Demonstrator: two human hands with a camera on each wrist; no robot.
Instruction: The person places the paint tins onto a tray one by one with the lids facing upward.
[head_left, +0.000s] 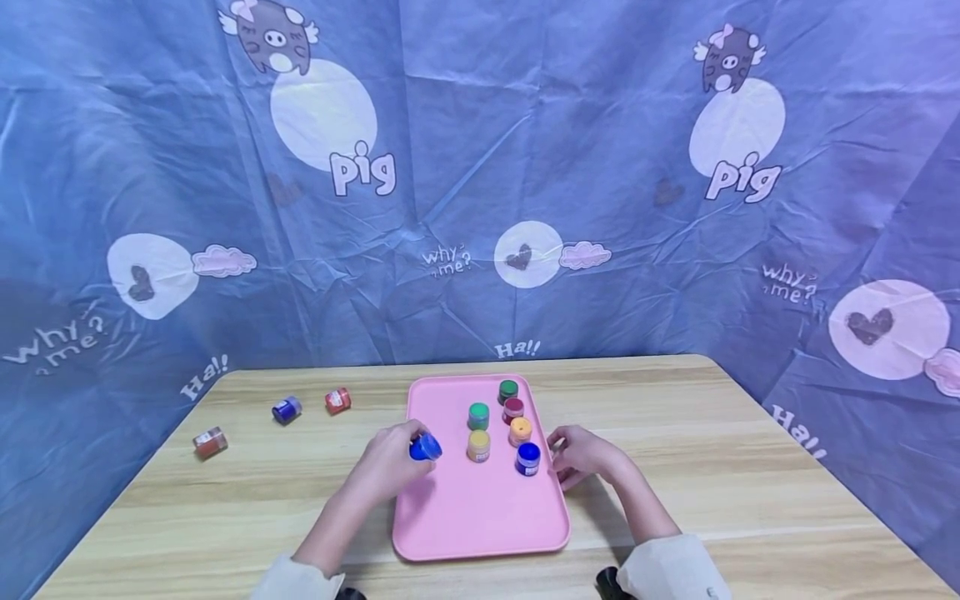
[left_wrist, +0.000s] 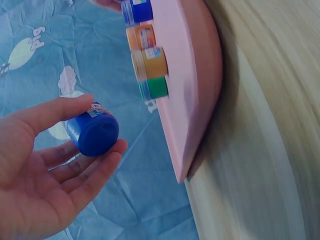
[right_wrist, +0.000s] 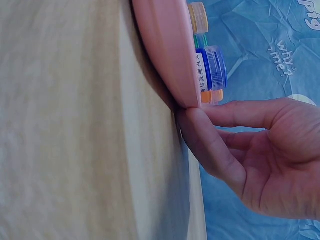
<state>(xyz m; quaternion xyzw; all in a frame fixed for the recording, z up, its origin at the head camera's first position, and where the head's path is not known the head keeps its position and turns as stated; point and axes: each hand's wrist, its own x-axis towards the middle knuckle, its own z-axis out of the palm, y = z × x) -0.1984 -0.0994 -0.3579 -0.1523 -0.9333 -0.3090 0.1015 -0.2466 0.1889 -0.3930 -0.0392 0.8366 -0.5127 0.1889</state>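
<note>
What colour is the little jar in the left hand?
Blue: the little jar pinched by the left hand has a blue body and lid, clearest in the left wrist view.

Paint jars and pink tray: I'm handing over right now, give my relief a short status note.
Left hand: holds a blue jar at the left edge of the pink tray, not set down.
Right hand: holds nothing, fingers touching the tray's right edge.
On the tray: five jars standing upright, dark green, red, green, orange and yellow, plus a blue one.
Still on the table, left of the tray: three jars lying on their sides, blue, red and red-brown.
Likely left: place the held jar, then fetch those three.
</note>
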